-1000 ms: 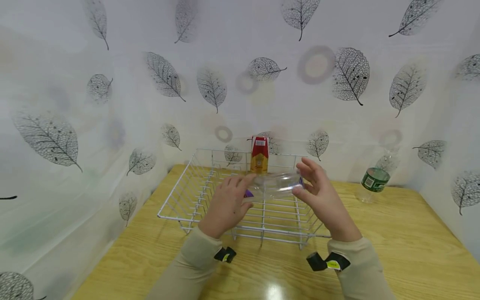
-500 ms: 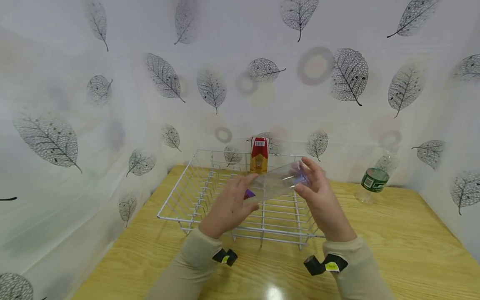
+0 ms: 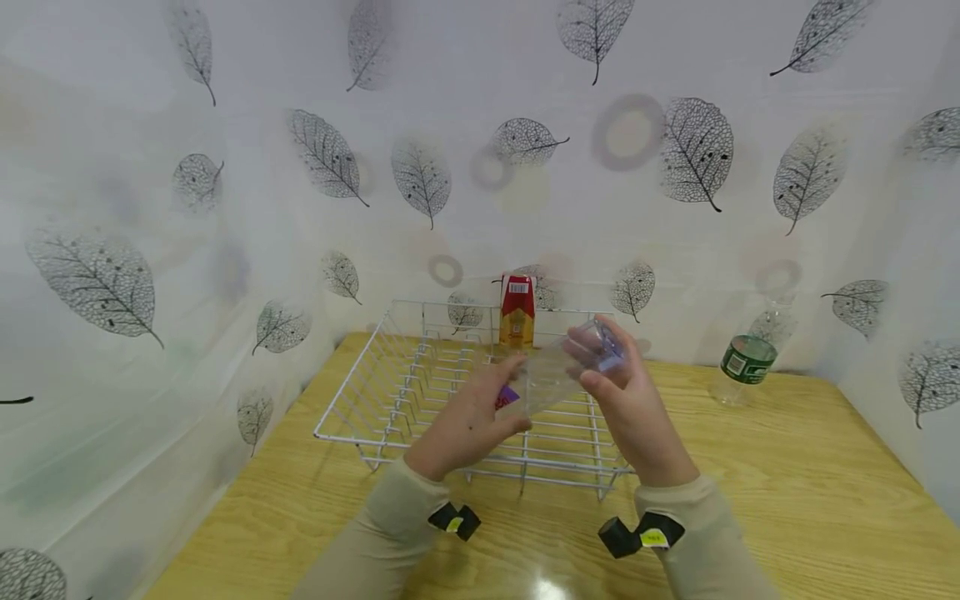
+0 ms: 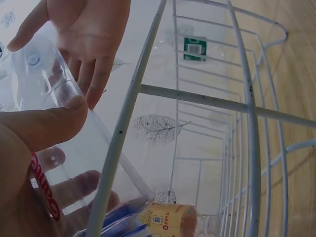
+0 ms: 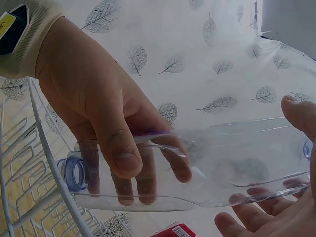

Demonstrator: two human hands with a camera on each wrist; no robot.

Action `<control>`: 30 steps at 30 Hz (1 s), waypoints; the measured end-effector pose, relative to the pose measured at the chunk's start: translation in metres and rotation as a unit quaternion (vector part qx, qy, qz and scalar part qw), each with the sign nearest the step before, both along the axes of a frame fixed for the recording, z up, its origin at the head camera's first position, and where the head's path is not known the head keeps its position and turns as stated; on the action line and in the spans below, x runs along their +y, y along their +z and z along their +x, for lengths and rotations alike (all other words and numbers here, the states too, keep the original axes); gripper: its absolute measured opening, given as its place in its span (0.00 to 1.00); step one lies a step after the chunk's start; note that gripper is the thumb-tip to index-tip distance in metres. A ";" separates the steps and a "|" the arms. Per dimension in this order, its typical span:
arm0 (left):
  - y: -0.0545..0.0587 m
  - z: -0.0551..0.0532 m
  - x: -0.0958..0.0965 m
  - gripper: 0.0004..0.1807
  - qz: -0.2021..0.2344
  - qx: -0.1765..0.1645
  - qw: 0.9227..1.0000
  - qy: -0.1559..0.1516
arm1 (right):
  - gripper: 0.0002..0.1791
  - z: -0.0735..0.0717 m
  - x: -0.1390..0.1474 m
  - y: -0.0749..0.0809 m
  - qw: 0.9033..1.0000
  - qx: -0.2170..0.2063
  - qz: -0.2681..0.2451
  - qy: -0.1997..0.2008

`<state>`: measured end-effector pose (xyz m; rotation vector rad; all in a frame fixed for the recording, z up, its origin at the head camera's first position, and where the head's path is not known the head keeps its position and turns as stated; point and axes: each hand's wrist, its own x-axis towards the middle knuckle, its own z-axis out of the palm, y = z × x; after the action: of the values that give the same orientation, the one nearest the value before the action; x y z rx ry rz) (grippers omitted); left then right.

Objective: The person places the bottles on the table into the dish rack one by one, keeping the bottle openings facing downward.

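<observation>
Above a white wire basket (image 3: 525, 454), a clear plastic bottle (image 3: 551, 387) is held sideways, its right end higher in the head view. My left hand (image 3: 467, 427) grips one end, thumb on the near side and fingers showing through the plastic in the left wrist view. Red lettering (image 4: 47, 192) and a purple patch (image 3: 506, 397) show beside that hand. My right hand (image 3: 636, 412) is at the other end, its fairly straight fingers behind the plastic and thumb in front. A blue ring (image 5: 75, 174) marks the bottle's left end in the right wrist view.
A red and yellow carton (image 3: 517, 312) stands upright at the basket's back side. To the right on the wooden table (image 3: 817, 492) is another clear bottle with a green label (image 3: 748, 360). A leaf-printed white curtain (image 3: 480, 192) encloses the back and sides.
The bottle has turned from nearly level to slanted, its right end rising. My left hand has shifted slightly right and my right hand slightly left, with its fingers now behind the bottle.
</observation>
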<state>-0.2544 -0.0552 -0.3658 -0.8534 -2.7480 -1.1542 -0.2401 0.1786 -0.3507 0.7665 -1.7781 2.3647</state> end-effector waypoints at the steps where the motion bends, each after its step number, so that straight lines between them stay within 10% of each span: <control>1: -0.001 0.000 0.001 0.46 0.003 0.000 1.000 -0.003 | 0.41 0.000 -0.001 0.000 1.000 0.002 -0.007 0.002; 13: -0.007 0.002 0.013 0.44 0.009 0.019 0.999 -0.032 | 0.37 0.002 -0.006 -0.001 0.995 0.046 -0.077 0.041; 30: -0.010 -0.001 0.020 0.46 -0.025 0.047 0.998 -0.028 | 0.34 0.005 -0.009 0.002 0.998 0.063 -0.012 -0.013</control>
<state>-0.2552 -0.0352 -0.3762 -0.9693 -2.7046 -1.0302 -0.2347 0.1696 -0.3486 0.8624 -1.6974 2.2622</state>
